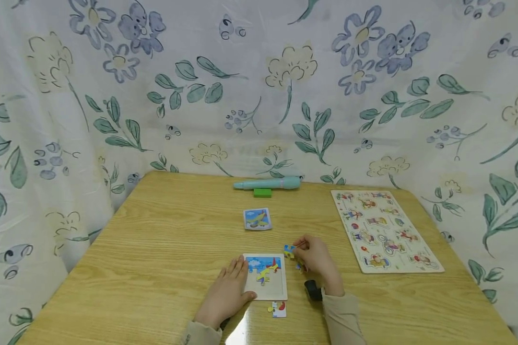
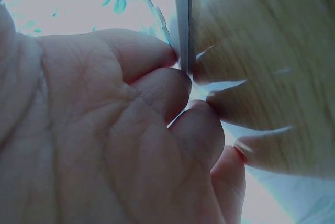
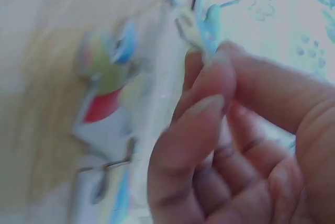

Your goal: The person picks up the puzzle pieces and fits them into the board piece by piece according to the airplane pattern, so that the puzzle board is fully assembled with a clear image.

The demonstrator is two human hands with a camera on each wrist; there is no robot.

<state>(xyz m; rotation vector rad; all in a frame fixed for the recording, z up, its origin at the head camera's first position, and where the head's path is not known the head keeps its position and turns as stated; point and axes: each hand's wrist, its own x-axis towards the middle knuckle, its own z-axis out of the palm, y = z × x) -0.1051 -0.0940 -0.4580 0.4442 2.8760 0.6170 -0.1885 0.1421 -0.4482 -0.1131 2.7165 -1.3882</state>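
Note:
A small square puzzle tray lies on the table, partly filled along its top and middle with jigsaw pieces picturing a plane. Against its left edge rests my left hand, fingers extended; the left wrist view shows the fingertips at the tray's side. Right of the tray, my right hand pinches a jigsaw piece between thumb and fingers, seen nearly edge-on. Blue and yellow show on a piece by those fingertips. Below the tray lies a loose piece with red and yellow parts.
Behind the tray sits a plane picture card. Farther back lie a teal pen-shaped object and a green block. A large board with figures lies at the right. Floral cloth hangs around the table.

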